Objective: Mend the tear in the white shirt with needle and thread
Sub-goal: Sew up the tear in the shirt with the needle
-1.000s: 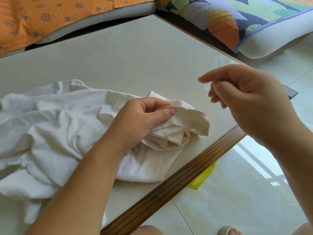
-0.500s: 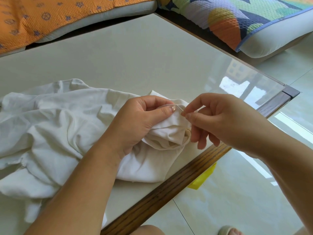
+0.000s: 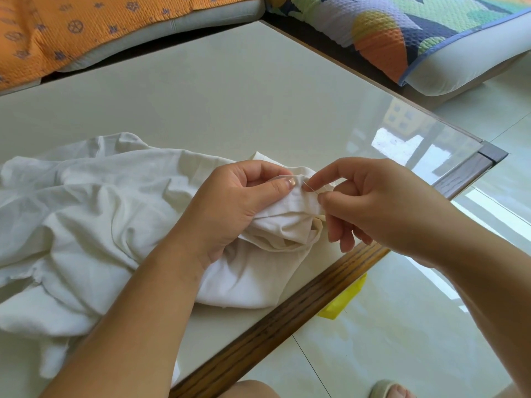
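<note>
The white shirt [image 3: 86, 219] lies crumpled on the left half of the table. My left hand [image 3: 230, 205] grips a bunched fold of it near the table's front edge, thumb pressed on top of the fold. My right hand [image 3: 373, 205] pinches a thin needle [image 3: 311, 188] between thumb and forefinger, and the needle's tip sits in the fold just right of my left thumb. The thread is too fine to make out. The tear itself is hidden in the fold.
The glass-topped table [image 3: 258, 104] has a wooden front edge [image 3: 287, 320] running diagonally. An orange cushion [image 3: 71, 27] and a multicoloured cushion [image 3: 416, 33] lie behind it. A yellow object [image 3: 342, 303] rests on the tiled floor below the edge.
My right hand came down from a raised position at the right to the fold and now holds the needle against the fabric. My left hand has kept its grip.
</note>
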Motion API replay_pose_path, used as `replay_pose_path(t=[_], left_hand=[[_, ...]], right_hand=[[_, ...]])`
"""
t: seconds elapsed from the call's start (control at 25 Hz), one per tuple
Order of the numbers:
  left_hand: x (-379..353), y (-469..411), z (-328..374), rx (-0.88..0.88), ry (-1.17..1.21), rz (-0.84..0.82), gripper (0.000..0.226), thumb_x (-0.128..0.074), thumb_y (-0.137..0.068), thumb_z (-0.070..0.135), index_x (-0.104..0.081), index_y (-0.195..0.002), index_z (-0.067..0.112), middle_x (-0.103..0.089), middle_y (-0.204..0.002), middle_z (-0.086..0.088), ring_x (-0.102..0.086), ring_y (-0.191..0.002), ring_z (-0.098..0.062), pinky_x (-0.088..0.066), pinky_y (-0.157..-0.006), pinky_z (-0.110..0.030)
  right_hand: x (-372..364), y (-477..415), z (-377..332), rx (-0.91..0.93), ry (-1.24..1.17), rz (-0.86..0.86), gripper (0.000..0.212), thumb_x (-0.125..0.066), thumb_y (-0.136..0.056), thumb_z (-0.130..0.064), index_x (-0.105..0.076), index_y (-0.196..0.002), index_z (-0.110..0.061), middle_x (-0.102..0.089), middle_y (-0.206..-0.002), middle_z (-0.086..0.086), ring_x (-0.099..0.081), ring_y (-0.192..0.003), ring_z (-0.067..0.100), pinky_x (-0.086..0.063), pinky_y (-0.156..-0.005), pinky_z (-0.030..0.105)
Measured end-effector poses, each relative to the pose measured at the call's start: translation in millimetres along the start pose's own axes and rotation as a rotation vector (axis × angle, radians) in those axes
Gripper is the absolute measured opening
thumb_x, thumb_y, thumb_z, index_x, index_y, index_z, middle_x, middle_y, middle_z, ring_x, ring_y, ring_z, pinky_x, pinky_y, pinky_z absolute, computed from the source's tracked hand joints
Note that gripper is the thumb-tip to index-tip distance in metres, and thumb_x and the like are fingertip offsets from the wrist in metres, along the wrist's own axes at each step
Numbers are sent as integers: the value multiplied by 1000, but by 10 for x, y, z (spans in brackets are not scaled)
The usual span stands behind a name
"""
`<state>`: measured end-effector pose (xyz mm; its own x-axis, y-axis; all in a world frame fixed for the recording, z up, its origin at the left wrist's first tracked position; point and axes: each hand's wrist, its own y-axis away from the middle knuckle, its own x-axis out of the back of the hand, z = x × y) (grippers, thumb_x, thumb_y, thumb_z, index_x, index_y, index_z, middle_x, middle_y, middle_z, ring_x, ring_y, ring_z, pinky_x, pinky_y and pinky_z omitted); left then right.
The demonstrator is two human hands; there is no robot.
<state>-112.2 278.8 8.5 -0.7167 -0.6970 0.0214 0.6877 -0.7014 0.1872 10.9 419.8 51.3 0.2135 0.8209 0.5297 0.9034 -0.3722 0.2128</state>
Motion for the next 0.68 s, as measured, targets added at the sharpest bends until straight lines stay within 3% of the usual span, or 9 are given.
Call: replay_pose_path(t=[0.2, 0.52, 0.68], left_hand=[[-6, 11, 10, -8, -3, -5, 7, -70, -87, 17, -76, -90, 16, -77, -86, -4, -73, -84, -16, -57, -76, -28], [-57, 41, 2, -46, -82, -23, 8, -72, -87, 15, -77, -93, 14, -77, -89, -5, -73, -88, -17, -58, -83, -30], [-91, 30, -15, -104, -112, 36, 12, -72, -88, 13, -78, -95, 20, -78, -91, 3, -73, -93, -11, -57, -86, -26]], right_hand=[[-27, -27, 9, -3, 9, 1, 21, -53, -92, -10, -65, -93, -27, -69, -56, 0, -52, -40, 6, -44, -47, 24], [-116, -90, 66, 15, 0, 73, 11, -51, -97, -17, -59, -89, -18, -71, -60, -3, -56, -45, 14, -47, -49, 22], [-120, -102, 91, 13, -64, 61, 7, -50, -99, -17, -54, -95, -13, -73, -65, 1, -62, -50, 20, -50, -55, 29]])
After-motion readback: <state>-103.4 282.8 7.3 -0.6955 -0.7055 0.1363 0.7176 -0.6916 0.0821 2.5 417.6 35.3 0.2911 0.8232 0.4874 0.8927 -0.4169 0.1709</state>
